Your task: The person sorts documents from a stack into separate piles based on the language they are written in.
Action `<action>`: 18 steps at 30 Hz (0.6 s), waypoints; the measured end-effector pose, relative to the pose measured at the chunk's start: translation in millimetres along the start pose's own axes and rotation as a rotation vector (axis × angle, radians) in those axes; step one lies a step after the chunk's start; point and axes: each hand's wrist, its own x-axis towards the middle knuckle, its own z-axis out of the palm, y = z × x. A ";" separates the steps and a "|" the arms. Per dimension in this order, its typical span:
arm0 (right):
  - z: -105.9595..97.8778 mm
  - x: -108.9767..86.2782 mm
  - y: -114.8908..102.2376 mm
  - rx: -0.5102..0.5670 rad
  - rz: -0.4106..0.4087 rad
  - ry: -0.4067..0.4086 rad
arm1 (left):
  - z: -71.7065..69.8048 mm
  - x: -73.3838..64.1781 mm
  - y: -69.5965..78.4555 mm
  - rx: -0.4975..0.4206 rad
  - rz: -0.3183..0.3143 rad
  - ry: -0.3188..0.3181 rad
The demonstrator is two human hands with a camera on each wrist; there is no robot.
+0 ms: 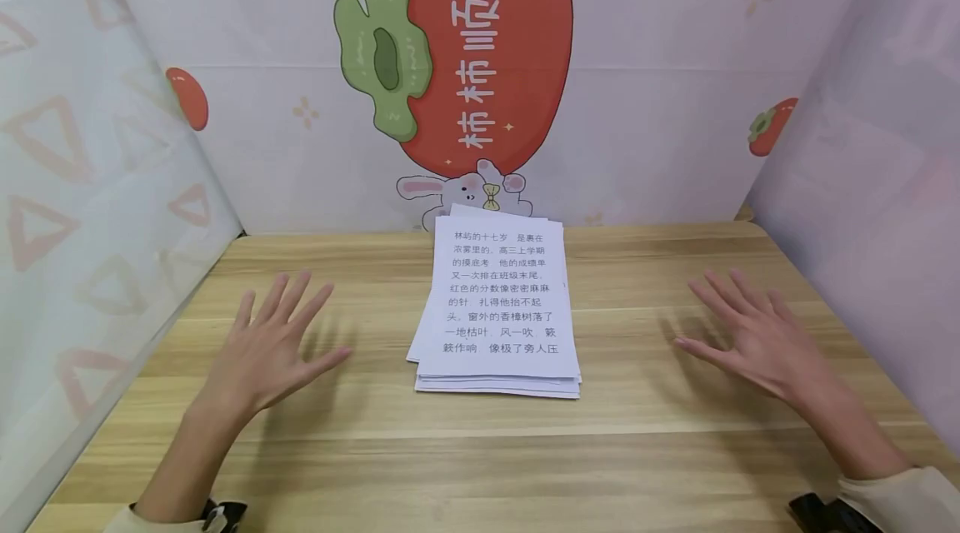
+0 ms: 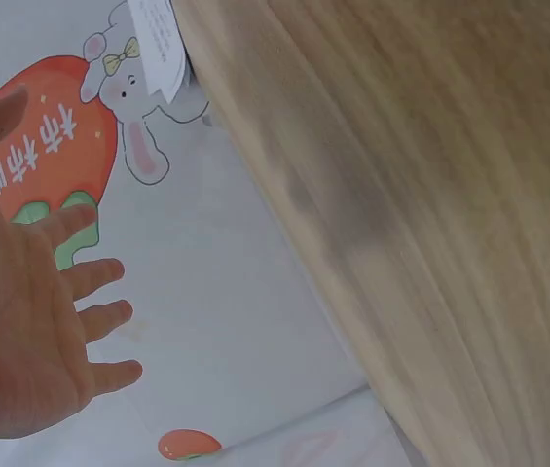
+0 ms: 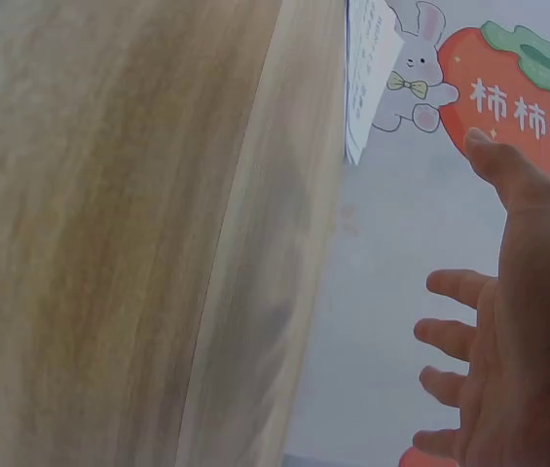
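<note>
A: What's the biggest thing around the grips?

B: The pale cloth backdrop (image 1: pixel 652 42), standing beyond both of them. Next comes the wood-grain tabletop (image 1: pixel 487 466), which runs below both grips and shows their shadows.

A: And on the cloth?

B: A large red fruit print (image 1: pixel 525 58) with a green leafy top, past the gap between the grips. White characters run along it.

A: Where's the paper?

B: The paper stack (image 1: pixel 498 300) lies on the tabletop between the two grips, a little nearer the left one. Its top sheet has lines of printed characters. The edges are uneven: one corner juts out toward the left grip, and another sheet pokes out at the far end.

A: How does the left grip (image 1: pixel 262 354) stand?

B: Released, fingers spread wide and thumb out toward the stack, well short of touching it. It's raised over the tabletop.

A: The right grip (image 1: pixel 765 341)?

B: Much the same: released and raised, fingers fanned apart, thumb pointing in at the stack, also clear of it.

A: Anything smaller?

B: A rabbit print (image 1: pixel 465 187) just past the stack, partly hidden by it. Smaller still, a little red fruit print (image 1: pixel 189 98) beyond the left grip, and a black strap (image 1: pixel 225 512) at that wrist.
</note>
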 end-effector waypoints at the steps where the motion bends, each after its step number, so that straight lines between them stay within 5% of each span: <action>1: -0.3 1.1 -0.9 0.002 -0.003 -0.005 | -0.3 1.4 1.0 0.003 0.003 -0.004; 18: -3.1 33.5 -28.3 -0.013 -0.111 -0.015 | 7.2 31.4 19.6 -0.022 0.072 -0.063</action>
